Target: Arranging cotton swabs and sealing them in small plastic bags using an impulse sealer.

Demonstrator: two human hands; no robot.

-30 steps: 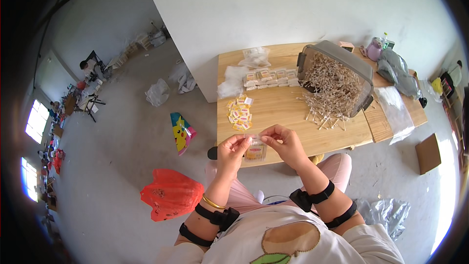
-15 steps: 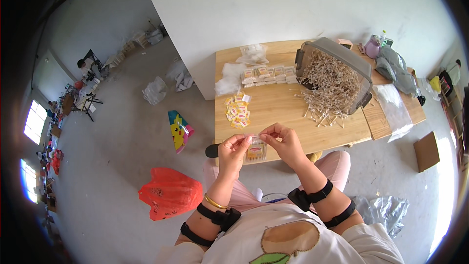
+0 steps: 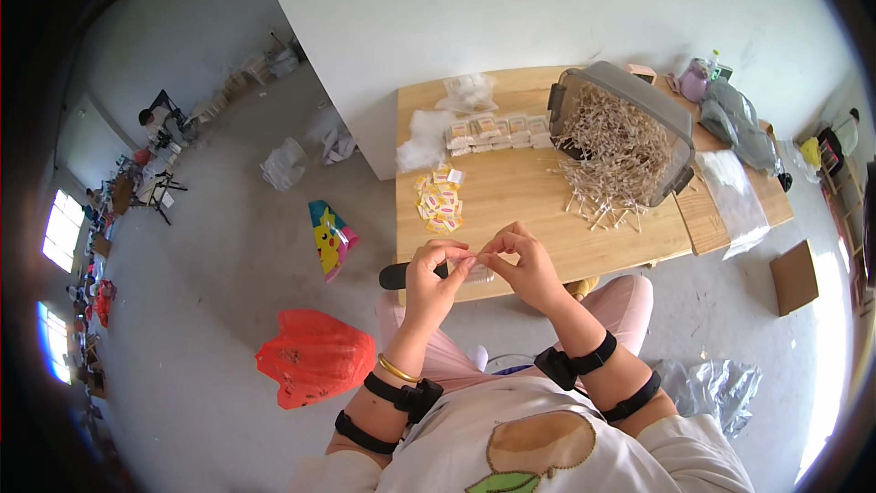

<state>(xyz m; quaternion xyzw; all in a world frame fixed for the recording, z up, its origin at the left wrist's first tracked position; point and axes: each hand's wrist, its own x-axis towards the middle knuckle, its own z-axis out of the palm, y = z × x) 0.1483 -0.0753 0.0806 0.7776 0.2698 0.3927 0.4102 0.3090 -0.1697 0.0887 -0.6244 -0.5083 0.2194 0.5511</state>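
Observation:
Between my two hands, over the front edge of the wooden table (image 3: 547, 201), is a small clear packet of cotton swabs (image 3: 479, 276). Its top edge is pinched in the fingers of my left hand (image 3: 432, 272) and my right hand (image 3: 522, 265), both closed with the fingertips almost meeting. The packet is tipped so that little of its face shows. Beyond my left hand lies a loose pile of small yellow-and-white cards (image 3: 440, 205). Farther right, many loose cotton swabs (image 3: 613, 151) spill from a grey plastic bin (image 3: 630, 87) lying on its side.
Filled packs (image 3: 497, 132) are lined up at the back, beside clear plastic bags (image 3: 422, 139). A dark rounded object (image 3: 394, 276) juts out at the table's left front corner. On the floor lie a red plastic bag (image 3: 319, 358), a colourful bag (image 3: 330, 239) and a cardboard box (image 3: 796, 278).
The packet has tipped, and its labelled face, visible before, is now mostly out of sight. My fingertips have drawn closer together along its top edge.

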